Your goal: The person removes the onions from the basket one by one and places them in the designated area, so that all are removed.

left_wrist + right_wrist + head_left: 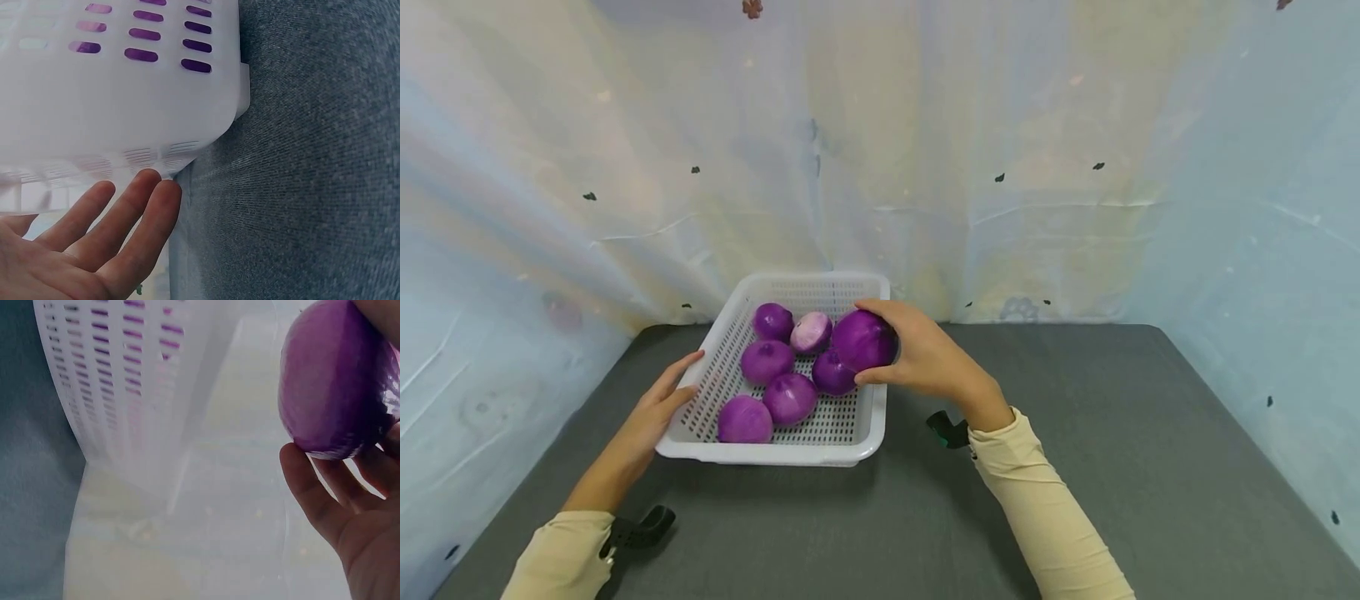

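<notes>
My right hand grips a large purple onion between thumb and fingers over the right side of a white perforated plastic basket. In the right wrist view, the onion is held above the level of the basket wall, fingertips along its underside. Several more purple onions lie inside the basket, among them a paler one with whitish patches. My left hand is at the basket's left side. Its fingers are extended and fairly straight against the outer wall in the left wrist view.
The basket stands on a dark grey cloth-covered table, near its back edge. A pale patterned curtain hangs behind and at both sides. Black wrist straps stick out at both cuffs.
</notes>
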A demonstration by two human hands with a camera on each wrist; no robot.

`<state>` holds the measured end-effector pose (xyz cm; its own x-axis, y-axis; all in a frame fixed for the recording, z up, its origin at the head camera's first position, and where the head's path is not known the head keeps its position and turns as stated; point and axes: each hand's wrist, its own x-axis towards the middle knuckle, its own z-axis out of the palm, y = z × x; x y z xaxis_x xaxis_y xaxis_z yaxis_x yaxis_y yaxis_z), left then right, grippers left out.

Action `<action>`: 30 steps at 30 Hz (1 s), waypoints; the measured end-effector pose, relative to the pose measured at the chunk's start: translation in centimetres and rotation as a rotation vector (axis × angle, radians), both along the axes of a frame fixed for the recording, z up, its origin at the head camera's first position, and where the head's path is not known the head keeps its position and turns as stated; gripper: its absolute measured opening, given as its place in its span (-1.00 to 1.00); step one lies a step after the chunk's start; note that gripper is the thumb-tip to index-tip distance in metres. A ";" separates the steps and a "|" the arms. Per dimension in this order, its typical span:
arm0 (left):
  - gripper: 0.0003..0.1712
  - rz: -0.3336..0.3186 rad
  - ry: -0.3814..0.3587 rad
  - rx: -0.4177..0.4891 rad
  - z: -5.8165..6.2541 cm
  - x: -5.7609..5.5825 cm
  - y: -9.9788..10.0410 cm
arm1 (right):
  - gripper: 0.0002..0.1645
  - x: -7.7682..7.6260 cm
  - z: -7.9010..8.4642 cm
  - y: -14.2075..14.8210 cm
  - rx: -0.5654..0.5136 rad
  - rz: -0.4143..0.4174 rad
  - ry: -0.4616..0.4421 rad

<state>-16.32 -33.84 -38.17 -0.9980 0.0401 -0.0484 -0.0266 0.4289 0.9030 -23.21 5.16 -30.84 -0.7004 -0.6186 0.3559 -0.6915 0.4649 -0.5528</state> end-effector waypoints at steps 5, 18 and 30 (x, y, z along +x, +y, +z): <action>-0.30 0.002 -0.001 0.009 -0.1 -0.1 0.0 | 0.11 -0.8 0.4 1.4 -0.031 -0.039 -0.023; -0.29 -0.069 -0.038 0.043 0.3 0.0 -0.5 | 0.12 -3.2 -0.5 3.7 -0.014 -0.183 -0.091; -0.29 -0.077 -0.017 0.019 0.3 0.0 -0.2 | 0.05 -5.7 -3.8 4.9 0.011 -0.278 -0.141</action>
